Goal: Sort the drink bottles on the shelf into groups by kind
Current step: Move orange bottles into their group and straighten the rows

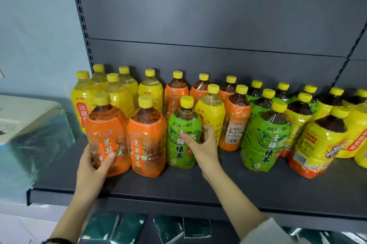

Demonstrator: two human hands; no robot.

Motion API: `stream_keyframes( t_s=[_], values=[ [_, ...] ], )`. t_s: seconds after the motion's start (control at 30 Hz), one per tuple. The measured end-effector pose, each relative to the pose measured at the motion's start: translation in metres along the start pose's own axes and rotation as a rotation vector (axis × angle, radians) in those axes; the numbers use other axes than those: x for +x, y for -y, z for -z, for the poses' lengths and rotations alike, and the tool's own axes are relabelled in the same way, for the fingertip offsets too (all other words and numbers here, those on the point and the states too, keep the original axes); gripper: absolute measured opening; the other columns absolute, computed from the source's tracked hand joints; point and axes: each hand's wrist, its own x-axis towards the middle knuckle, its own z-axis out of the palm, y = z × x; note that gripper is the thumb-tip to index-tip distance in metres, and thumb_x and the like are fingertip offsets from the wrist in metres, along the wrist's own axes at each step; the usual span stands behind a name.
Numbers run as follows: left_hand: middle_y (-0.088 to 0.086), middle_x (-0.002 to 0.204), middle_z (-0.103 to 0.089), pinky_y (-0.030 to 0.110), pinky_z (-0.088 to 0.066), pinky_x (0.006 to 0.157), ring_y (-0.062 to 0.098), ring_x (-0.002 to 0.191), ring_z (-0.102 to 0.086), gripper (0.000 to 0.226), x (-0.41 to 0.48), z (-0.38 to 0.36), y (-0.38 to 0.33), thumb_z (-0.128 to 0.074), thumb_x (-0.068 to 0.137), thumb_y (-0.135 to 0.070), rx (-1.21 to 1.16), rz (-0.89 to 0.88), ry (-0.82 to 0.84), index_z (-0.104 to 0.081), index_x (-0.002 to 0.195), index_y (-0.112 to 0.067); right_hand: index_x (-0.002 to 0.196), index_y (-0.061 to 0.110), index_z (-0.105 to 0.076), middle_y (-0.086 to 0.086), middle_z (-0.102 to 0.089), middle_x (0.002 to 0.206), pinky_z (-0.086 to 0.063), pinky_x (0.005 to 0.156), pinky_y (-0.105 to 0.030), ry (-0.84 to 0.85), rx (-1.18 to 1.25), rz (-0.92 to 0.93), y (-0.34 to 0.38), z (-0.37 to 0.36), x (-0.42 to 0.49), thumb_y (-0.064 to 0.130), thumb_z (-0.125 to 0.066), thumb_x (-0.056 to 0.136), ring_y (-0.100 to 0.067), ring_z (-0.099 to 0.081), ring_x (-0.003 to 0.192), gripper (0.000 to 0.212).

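1. The front-left orange-label tea bottle (108,132) is gripped by the left hand (93,166), with the thumb laid across the label.
2. The green-label tea bottle (183,124), just beside a second orange-label bottle (147,140), is gripped by the right hand (202,146).
3. Both gripped bottles are located at the front of the dark shelf (178,186).

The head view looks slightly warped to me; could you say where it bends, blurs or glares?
In the head view, the wide lens slants the shelf upright; the green tea bottle reads sharp; the far-right yellow bottles smear; light is soft, with glints on bottle shoulders.
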Motion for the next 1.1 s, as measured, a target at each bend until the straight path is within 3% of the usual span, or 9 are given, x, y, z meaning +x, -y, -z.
stream_keyframes(
  t_s=[0.17, 0.27, 0.47, 0.6, 0.67, 0.77, 0.83, 0.93, 1.1],
  values=[
    [-0.014, 0.133, -0.045, 0.020, -0.040, 0.091, -0.005, 0.114, -0.050, 0.116, -0.005, -0.002, -0.002, -0.082, 0.036, -0.063, 0.025, 0.009, 0.076, -0.024, 0.135, -0.049, 0.106, 0.034, -0.052, 0.007, -0.067, 0.111, -0.054, 0.083, -0.028, -0.025, -0.008, 0.012, 0.004, 0.034, -0.023, 0.054, -0.084, 0.048, -0.006, -0.065, 0.102, 0.069],
    [-0.014, 0.144, -0.028, 0.029, -0.036, 0.100, 0.003, 0.129, -0.039, 0.139, -0.006, -0.007, 0.002, -0.083, 0.028, -0.070, 0.036, 0.012, 0.078, -0.006, 0.141, -0.047, 0.112, 0.029, -0.052, 0.005, -0.067, 0.113, -0.054, 0.086, -0.032, -0.066, -0.013, -0.002, 0.004, 0.048, -0.025, 0.061, -0.084, 0.043, -0.010, -0.064, 0.104, 0.083],
    [-0.012, 0.139, -0.033, 0.040, -0.038, 0.106, 0.009, 0.130, -0.040, 0.137, -0.005, -0.029, 0.004, -0.088, 0.033, -0.056, 0.071, 0.022, 0.021, -0.010, 0.144, -0.037, 0.114, 0.028, -0.050, 0.011, -0.063, 0.111, -0.050, 0.091, -0.030, -0.218, 0.003, 0.046, 0.008, 0.066, -0.026, 0.026, -0.079, 0.072, -0.005, -0.061, 0.102, 0.051],
    [-0.004, 0.147, -0.032, 0.047, -0.036, 0.110, 0.013, 0.134, -0.036, 0.140, -0.003, -0.049, 0.002, -0.088, 0.033, -0.058, 0.121, 0.030, 0.013, -0.008, 0.146, -0.034, 0.129, 0.026, -0.041, 0.013, -0.053, 0.122, -0.044, 0.096, -0.025, -0.271, -0.087, 0.082, 0.011, 0.080, -0.025, 0.033, -0.076, 0.073, -0.012, -0.051, 0.119, 0.066],
    [-0.004, 0.147, -0.030, 0.045, -0.035, 0.110, 0.013, 0.135, -0.034, 0.141, -0.002, -0.057, 0.002, -0.089, 0.033, -0.058, 0.110, 0.031, 0.045, -0.008, 0.146, -0.035, 0.136, 0.021, -0.038, 0.006, -0.046, 0.133, -0.040, 0.105, -0.030, -0.391, -0.197, 0.176, 0.011, 0.078, -0.034, 0.041, -0.078, 0.068, -0.012, -0.045, 0.125, 0.081],
    [-0.002, 0.146, -0.032, 0.040, -0.037, 0.107, 0.014, 0.133, -0.038, 0.132, -0.001, -0.061, 0.001, -0.089, 0.043, -0.053, 0.065, 0.043, 0.114, -0.009, 0.146, -0.035, 0.123, 0.009, -0.051, -0.007, -0.049, 0.123, -0.036, 0.104, -0.030, -0.568, -0.447, 0.502, 0.006, 0.059, -0.059, 0.036, -0.079, 0.074, -0.016, -0.045, 0.118, 0.062],
    [0.002, 0.141, -0.042, 0.038, -0.043, 0.101, 0.016, 0.123, -0.048, 0.113, 0.002, -0.058, 0.001, -0.087, 0.059, -0.041, 0.060, 0.054, 0.135, -0.016, 0.146, -0.031, 0.115, 0.015, -0.055, -0.003, -0.052, 0.117, -0.037, 0.100, -0.024, -0.451, -0.475, 0.614, -0.003, 0.043, -0.073, 0.037, -0.073, 0.074, -0.012, -0.046, 0.113, 0.050],
    [0.002, 0.129, -0.052, 0.028, -0.043, 0.087, 0.014, 0.107, -0.052, 0.092, 0.008, -0.051, -0.003, -0.083, 0.068, -0.024, 0.124, 0.059, 0.134, -0.029, 0.143, -0.022, 0.128, 0.035, -0.044, 0.012, -0.046, 0.127, -0.045, 0.092, -0.021, -0.084, -0.383, 0.457, -0.013, 0.015, -0.078, 0.045, -0.073, 0.073, -0.005, -0.048, 0.116, 0.063],
    [-0.002, 0.120, -0.051, 0.027, -0.042, 0.084, 0.014, 0.104, -0.052, 0.090, 0.009, -0.046, -0.005, -0.084, 0.068, -0.020, 0.150, 0.075, 0.148, -0.031, 0.141, -0.019, 0.138, 0.047, -0.016, 0.012, -0.029, 0.144, -0.036, 0.111, -0.034, -0.041, -0.316, 0.260, -0.026, -0.024, -0.057, 0.047, -0.078, 0.070, -0.009, -0.031, 0.137, 0.092]
  ],
)
